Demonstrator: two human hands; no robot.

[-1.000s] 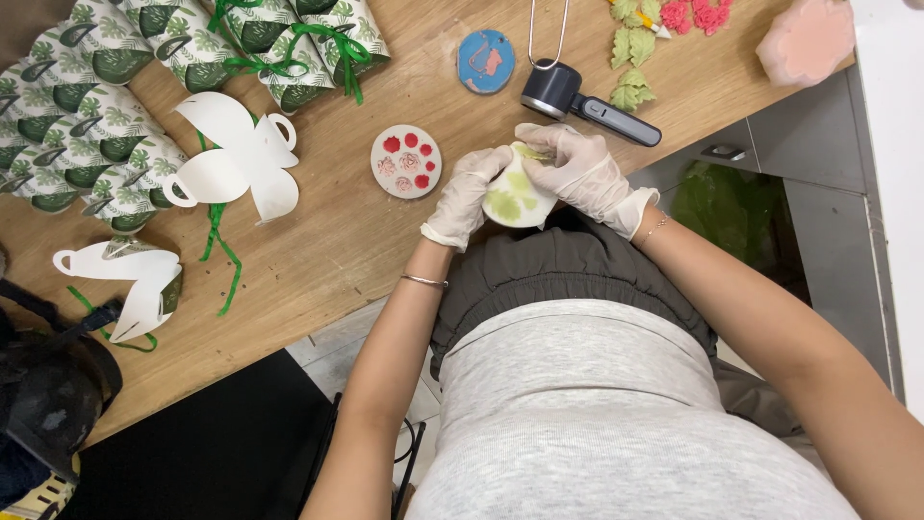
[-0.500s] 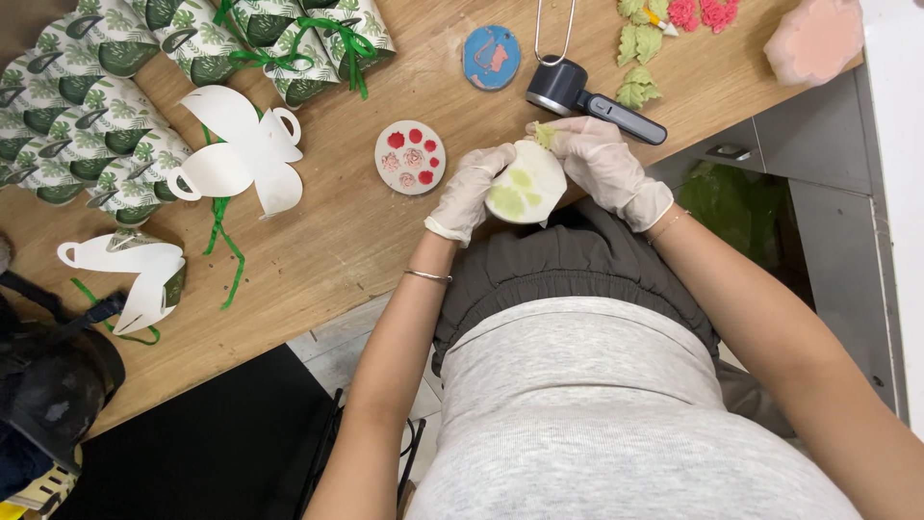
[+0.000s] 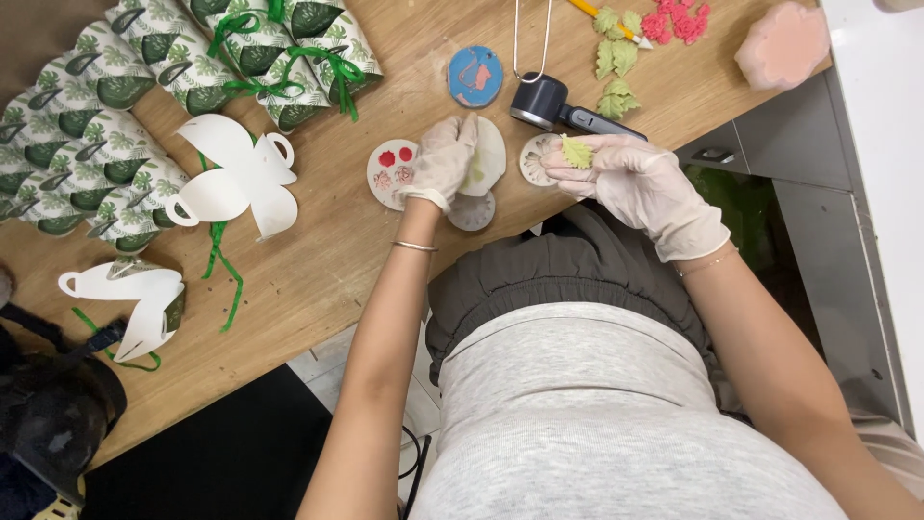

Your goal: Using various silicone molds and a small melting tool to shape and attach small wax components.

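Pinched small pale-green moulded leaf (image 3: 577,152) in gloved right hand (image 3: 640,188) fingertips (over wooden table (image 3: 318,260) edge). Pressed gloved left hand (image 3: 445,159) flat on round whitish mould half (image 3: 486,154), well left of leaf.

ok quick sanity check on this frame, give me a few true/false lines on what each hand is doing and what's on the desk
1. Both hands wear pale gloves. True.
2. The right hand holds a green leaf piece. True.
3. The left hand grips the black tool. False: it rests on a pale round mould; the tool lies untouched on the wooden table.
4. The pink flower pieces lie beside the white paper cutout. False: they lie far apart, near the pink block.
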